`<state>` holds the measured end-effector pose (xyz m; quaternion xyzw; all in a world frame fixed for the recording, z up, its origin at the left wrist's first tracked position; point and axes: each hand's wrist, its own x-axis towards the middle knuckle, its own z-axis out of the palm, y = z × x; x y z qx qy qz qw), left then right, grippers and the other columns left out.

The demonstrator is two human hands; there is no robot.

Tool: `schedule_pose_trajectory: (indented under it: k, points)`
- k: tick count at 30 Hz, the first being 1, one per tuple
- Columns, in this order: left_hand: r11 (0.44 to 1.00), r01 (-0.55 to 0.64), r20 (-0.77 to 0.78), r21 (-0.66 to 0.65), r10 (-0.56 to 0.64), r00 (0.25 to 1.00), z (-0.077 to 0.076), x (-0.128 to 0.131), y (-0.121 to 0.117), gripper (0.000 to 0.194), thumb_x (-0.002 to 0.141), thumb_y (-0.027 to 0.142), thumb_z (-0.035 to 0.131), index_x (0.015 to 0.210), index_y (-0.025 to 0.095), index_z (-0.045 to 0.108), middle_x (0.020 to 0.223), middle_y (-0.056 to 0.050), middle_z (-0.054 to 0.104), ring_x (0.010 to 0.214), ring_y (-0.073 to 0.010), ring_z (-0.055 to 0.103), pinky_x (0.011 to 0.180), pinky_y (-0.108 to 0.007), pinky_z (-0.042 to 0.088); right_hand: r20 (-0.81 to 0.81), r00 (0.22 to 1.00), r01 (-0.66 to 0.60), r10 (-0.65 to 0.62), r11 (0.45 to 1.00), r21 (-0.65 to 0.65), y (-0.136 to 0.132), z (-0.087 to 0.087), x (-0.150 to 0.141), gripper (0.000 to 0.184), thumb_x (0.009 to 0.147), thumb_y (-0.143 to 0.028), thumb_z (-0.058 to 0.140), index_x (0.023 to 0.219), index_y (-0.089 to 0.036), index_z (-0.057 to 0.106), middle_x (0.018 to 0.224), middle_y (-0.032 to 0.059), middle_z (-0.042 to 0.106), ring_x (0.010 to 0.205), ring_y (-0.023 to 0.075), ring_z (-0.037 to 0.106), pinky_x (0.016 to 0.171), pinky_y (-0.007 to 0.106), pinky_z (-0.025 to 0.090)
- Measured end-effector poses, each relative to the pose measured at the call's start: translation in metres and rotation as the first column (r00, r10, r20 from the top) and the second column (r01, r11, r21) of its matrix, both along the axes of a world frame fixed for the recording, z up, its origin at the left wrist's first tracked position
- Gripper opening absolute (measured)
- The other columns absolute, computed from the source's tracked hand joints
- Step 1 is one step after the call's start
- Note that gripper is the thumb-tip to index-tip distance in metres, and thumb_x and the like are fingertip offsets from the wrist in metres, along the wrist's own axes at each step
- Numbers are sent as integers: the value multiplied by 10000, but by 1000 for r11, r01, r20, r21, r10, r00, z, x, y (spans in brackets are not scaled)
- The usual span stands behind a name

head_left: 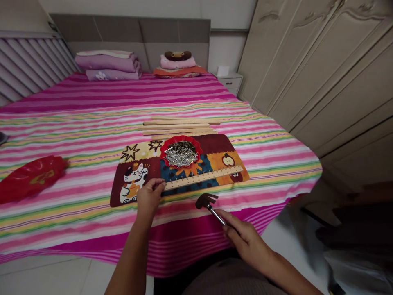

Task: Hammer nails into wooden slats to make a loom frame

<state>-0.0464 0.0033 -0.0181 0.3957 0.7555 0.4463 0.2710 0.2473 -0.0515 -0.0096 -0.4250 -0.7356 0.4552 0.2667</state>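
Observation:
My left hand (pixel 151 196) is closed at the left end of a narrow wooden strip (pixel 196 178); whether its fingertips also pinch a nail is too small to tell. Rows of nails stand up along the strip, which lies across a patterned mat (pixel 123 180). In my right hand (pixel 245 237) is a claw hammer (pixel 206 200), gripped by its handle, with the head over the bed's near side, below the strip and apart from it. Just beyond the strip, a red scalloped bowl (pixel 162 152) holds a heap of loose nails (pixel 181 155).
Several more wooden strips (pixel 181 123) lie behind the mat. A red plastic tray or bag (pixel 33 176) lies at the left on the striped bedcover (pixel 89 151). Folded bedding (pixel 107 65) is stacked by the headboard (pixel 123 32). Wardrobe doors (pixel 319 61) stand at the right.

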Motion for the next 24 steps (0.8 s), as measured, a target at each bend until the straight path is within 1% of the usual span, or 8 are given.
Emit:
schedule_pose_trajectory:
  k: [2, 4, 9, 14, 18, 20, 22, 24]
  points:
    - [1000, 3, -54, -8, -4, 999, 1, 1, 0, 255, 611, 443, 615, 733, 227, 676, 690, 5, 683, 682, -170, 604, 662, -278, 441, -21, 999, -27, 28, 999, 40, 5, 5, -6, 459, 914, -187, 390, 1359, -184, 502, 975, 61, 710, 764, 159, 655, 694, 260, 536]
    - [1000, 7, -108, -3, -8, 994, 1, 2, -1, 214, 622, 418, 605, 710, 234, 672, 709, 4, 693, 703, -178, 613, 695, -285, 457, -41, 998, -52, 55, 995, 82, 12, 11, -16, 455, 918, -174, 390, 1360, -186, 495, 1042, 65, 701, 831, 159, 657, 744, 264, 534]
    - [999, 29, -204, 39, -20, 979, -3, 2, 0, 164, 652, 379, 585, 688, 243, 670, 783, -8, 710, 761, -192, 628, 774, -305, 472, -76, 992, -89, 103, 981, 170, 37, 30, -52, 456, 909, -125, 390, 1346, -206, 495, 945, 32, 707, 740, 139, 642, 707, 260, 531]
    - [999, 19, -273, 26, -12, 962, -5, 4, 0, 131, 676, 336, 579, 672, 239, 666, 796, -21, 705, 778, -201, 627, 753, -299, 463, -52, 989, -120, 135, 967, 225, 56, 46, -86, 482, 888, -74, 376, 1331, -223, 497, 1052, 46, 709, 925, 175, 661, 812, 314, 530]
    - [1000, 27, -319, 5, -24, 947, -6, 6, 0, 129, 705, 331, 570, 686, 239, 659, 766, -21, 684, 744, -194, 610, 718, -289, 444, 14, 987, -158, 162, 933, 322, 65, 49, -103, 432, 914, -105, 376, 1328, -156, 486, 1195, 124, 674, 1061, 221, 641, 897, 378, 511]
    - [999, 32, -357, -22, -38, 933, -6, 6, -1, 138, 714, 332, 561, 676, 229, 644, 739, -29, 665, 723, -194, 598, 692, -287, 428, 84, 979, -201, 184, 921, 334, 69, 48, -109, 433, 899, -84, 387, 1317, -128, 492, 1203, 150, 670, 1082, 242, 635, 911, 396, 507]
    - [999, 30, -390, -44, -44, 920, -7, 6, -1, 150, 720, 338, 552, 669, 220, 630, 727, -37, 650, 717, -196, 593, 677, -288, 414, 133, 971, -232, 200, 923, 307, 69, 48, -111, 450, 875, -48, 396, 1301, -145, 505, 1181, 136, 682, 1071, 244, 641, 903, 394, 512]
    - [998, 32, -398, -53, -51, 916, -7, 6, -1, 158, 726, 341, 542, 684, 218, 632, 746, -43, 653, 737, -199, 598, 683, -288, 412, 110, 974, -224, 200, 934, 279, 66, 50, -109, 456, 877, -36, 388, 1299, -164, 505, 1167, 116, 687, 1055, 230, 645, 891, 372, 515]
